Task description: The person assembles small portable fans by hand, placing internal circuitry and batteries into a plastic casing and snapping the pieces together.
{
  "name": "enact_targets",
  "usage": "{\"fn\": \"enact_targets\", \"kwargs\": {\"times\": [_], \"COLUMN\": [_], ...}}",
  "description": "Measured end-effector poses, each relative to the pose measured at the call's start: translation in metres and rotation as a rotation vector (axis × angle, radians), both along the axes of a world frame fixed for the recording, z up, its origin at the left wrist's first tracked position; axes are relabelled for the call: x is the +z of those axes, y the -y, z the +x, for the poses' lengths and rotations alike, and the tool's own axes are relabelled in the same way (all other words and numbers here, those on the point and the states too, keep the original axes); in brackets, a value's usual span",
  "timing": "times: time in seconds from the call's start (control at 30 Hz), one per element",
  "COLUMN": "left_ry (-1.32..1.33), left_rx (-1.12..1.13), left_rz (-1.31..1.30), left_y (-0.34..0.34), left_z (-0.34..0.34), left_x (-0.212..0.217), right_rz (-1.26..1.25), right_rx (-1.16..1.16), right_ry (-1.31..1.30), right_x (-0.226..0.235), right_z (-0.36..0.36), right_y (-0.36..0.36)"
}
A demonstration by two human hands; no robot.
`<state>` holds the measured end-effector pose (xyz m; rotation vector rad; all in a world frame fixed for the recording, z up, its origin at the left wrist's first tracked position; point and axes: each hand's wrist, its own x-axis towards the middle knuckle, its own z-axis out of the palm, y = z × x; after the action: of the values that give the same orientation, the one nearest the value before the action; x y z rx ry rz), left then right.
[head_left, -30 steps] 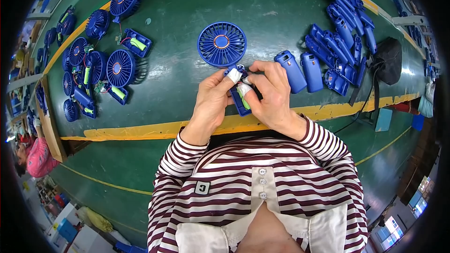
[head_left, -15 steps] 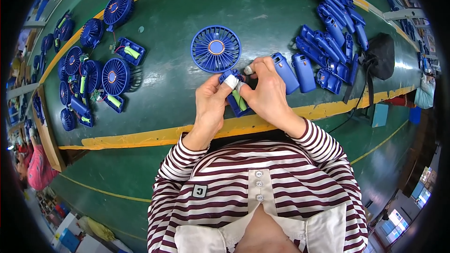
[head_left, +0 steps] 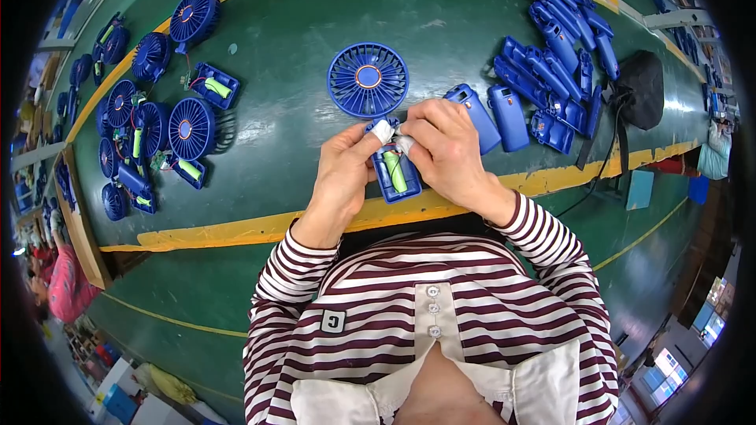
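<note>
A blue handheld fan lies in front of me, its round slatted head pointing away and its opened handle toward me. Inside the handle sits a light green battery. Gripping the neck from the left is my left hand, its white-wrapped thumb pressed on top. My right hand is closed, with thumb and fingers pinched together at the right of the neck; white wraps cover some fingertips. Whatever is between those fingertips is hidden. Two blue handle covers lie just beyond my right hand.
At the left are several blue fans with opened handles, green batteries and loose wires. A pile of blue handle shells lies at the right, beside a black object with a cord. The green table has a yellow edge.
The handle has turned more upright and the battery shows more fully. My right fingers have drawn in over the neck. The fan head has shifted slightly right.
</note>
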<state>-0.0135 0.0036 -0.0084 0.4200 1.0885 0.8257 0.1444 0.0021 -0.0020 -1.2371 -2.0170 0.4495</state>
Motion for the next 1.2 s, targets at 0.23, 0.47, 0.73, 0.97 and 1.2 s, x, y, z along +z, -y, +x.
{"fn": "enact_targets", "kwargs": {"times": [0.23, 0.47, 0.73, 0.97, 1.2], "left_ry": [0.039, -0.038, -0.079, -0.078, -0.01], "left_rx": [-0.069, -0.022, 0.033, 0.014, -0.117], "left_rz": [0.02, 0.095, 0.075, 0.05, 0.009], "left_y": [-0.001, 0.005, -0.002, -0.001, -0.002], "left_z": [-0.002, 0.003, 0.014, 0.008, 0.002], "left_x": [0.002, -0.009, 0.001, 0.0, 0.007], "right_rz": [0.149, 0.09, 0.038, -0.006, -0.078], "right_rx": [0.097, 0.127, 0.182, 0.113, -0.347], "right_ry": [0.241, 0.328, 0.322, 0.158, 0.321], "right_x": [-0.002, -0.005, -0.002, -0.005, 0.01], "right_z": [0.004, 0.003, 0.007, 0.009, 0.045], "right_y": [-0.007, -0.008, -0.018, -0.007, 0.032]}}
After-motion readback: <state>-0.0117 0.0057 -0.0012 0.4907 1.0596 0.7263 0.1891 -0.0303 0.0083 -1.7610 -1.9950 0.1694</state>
